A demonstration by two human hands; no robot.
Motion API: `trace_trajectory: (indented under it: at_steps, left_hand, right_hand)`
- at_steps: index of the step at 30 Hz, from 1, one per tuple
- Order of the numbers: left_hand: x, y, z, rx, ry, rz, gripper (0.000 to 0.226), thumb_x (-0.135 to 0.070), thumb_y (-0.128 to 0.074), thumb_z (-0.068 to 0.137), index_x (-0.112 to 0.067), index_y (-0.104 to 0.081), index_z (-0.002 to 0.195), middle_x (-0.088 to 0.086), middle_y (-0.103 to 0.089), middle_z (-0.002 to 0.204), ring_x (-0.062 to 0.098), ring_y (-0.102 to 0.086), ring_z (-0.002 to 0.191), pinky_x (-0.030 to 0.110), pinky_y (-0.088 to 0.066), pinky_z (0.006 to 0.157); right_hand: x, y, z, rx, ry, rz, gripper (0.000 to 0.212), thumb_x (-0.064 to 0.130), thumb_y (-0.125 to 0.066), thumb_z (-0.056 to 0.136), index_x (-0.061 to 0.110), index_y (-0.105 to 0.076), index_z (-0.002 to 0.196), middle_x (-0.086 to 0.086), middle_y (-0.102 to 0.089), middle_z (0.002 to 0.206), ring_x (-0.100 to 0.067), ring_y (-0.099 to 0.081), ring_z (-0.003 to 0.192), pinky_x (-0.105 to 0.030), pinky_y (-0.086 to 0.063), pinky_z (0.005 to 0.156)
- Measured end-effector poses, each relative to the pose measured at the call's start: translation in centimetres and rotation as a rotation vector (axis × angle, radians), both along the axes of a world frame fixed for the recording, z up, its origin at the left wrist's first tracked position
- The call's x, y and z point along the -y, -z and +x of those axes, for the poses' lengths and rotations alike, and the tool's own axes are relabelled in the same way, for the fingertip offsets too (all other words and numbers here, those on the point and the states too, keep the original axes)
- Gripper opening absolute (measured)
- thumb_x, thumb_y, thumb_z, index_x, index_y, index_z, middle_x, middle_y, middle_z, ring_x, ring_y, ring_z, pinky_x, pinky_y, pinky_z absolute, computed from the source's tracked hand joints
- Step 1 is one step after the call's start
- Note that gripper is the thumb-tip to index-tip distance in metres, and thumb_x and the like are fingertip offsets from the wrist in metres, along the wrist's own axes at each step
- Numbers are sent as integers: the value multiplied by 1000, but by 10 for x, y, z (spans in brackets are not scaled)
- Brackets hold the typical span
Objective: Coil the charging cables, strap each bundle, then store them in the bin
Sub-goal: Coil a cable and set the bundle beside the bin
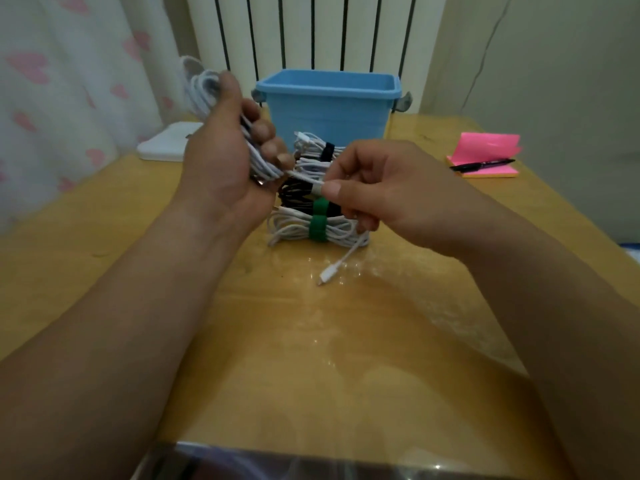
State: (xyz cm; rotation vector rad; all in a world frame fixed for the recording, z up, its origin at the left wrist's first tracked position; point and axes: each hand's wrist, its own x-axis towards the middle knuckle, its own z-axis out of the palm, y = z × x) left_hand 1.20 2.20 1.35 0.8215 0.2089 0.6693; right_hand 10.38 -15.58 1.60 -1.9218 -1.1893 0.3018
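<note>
The left hand (221, 168) grips a white coil (202, 90), fingers curled round its lower half, while the right hand (374, 181) pinches the cable's free end (317, 188) between thumb and forefinger; a short taut run joins the two grips. The coil's long axis runs up and away from the left grip, tilted leftward, with its top loops standing above the thumb (blurred there, so the turns cannot be counted). The free end points from the left grip toward the right one, roughly level. I judge the cable light, soft and a bit springy: the loops would spread if the left grip loosened, so the hold belongs at the coil's middle, where a strap would go. The smooth jacket may slide through a pinch unless it is taken at the stiffer plug. No strap shows on this coil. Just beyond and below both grips lie strapped bundles (304, 233) on the table (311, 341), two with green straps (318, 230). The bin (329, 102) stands beyond them.
</note>
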Motion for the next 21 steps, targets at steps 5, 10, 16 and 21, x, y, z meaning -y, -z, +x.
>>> trace_trajectory:
  at_steps: [5,10,16,21]
  left_hand:
    - [2,-2,-4,-28,147,165,47,-60,-45,110,-21,-57,87,-6,-43,61,8,-37,46,22,-31,41]
    - [1,-1,-6,-21,253,217,50,-61,-42,110,-20,-58,87,-6,-45,61,7,-39,45,21,-32,40]
    - [-1,-3,-5,37,257,176,47,-57,-47,110,-18,-60,87,-5,-47,63,7,-42,49,20,-37,46]
    - [11,3,1,-51,253,196,37,-50,-59,106,-20,-58,86,-4,-48,67,9,-44,53,21,-41,51]
  right_hand:
    - [16,-10,17,-150,-170,-121,12,12,-71,98,15,-74,109,3,-73,79,-11,-68,72,-28,-55,72]
    - [30,-20,23,-44,-184,-259,11,22,-70,99,22,-79,105,0,-78,90,-16,-74,86,-32,-58,82]
    - [32,-26,19,243,128,-5,16,45,-72,95,30,-77,95,10,-71,73,-7,-63,62,-29,-55,65]
    - [12,-18,5,312,256,330,10,33,-66,103,25,-71,106,3,-75,89,-13,-74,84,-45,-62,79]
